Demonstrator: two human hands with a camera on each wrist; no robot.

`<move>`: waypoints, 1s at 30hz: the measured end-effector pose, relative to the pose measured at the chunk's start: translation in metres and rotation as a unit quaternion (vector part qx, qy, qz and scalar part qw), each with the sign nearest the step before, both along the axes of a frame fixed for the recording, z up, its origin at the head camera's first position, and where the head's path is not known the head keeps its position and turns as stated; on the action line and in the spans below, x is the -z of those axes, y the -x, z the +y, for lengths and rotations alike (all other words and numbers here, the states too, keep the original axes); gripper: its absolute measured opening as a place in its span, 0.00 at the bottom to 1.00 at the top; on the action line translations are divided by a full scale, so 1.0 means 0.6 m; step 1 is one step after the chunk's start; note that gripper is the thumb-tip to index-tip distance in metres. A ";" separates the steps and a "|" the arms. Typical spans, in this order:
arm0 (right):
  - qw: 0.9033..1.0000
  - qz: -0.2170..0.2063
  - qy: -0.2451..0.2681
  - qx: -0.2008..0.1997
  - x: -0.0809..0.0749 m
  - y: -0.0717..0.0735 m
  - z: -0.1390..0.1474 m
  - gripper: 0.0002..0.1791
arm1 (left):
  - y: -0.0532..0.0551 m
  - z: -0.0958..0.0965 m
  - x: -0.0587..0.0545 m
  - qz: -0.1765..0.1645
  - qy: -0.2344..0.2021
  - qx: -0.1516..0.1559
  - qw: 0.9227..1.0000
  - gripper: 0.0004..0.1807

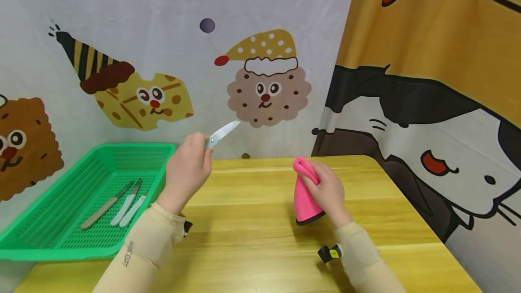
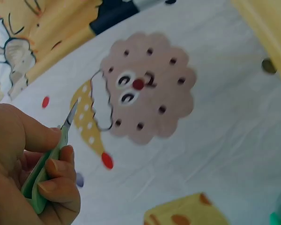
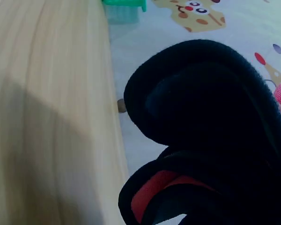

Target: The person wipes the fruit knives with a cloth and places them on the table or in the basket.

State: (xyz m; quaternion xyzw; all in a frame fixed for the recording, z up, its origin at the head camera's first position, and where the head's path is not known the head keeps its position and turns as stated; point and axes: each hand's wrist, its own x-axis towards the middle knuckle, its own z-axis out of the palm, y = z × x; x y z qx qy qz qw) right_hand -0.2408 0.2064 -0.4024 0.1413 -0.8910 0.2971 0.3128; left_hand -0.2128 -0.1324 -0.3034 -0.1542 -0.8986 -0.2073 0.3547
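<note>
My left hand (image 1: 188, 166) grips a small knife by its pale green handle (image 2: 41, 180), just right of the basket. The knife's blade (image 1: 224, 133) points up and to the right, and nothing touches it. Over the right part of the table my right hand (image 1: 329, 190) holds a folded pink cloth (image 1: 306, 199) with a dark edge, which hangs down from the fingers. Close up in the right wrist view, the cloth's dark border (image 3: 201, 93) fills much of the picture and hides most of that hand.
On the left stands a green plastic basket (image 1: 53, 253). Inside it lie a knife with a beige handle (image 1: 99, 214) and two with pale handles (image 1: 122, 211). The wooden table (image 1: 252, 238) reaches back to a printed curtain (image 1: 183, 21).
</note>
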 end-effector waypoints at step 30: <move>0.999 -0.019 -0.028 0.041 0.030 -0.018 0.102 0.19 | 0.062 -0.309 0.009 -0.271 -0.018 -0.083 0.959 0.17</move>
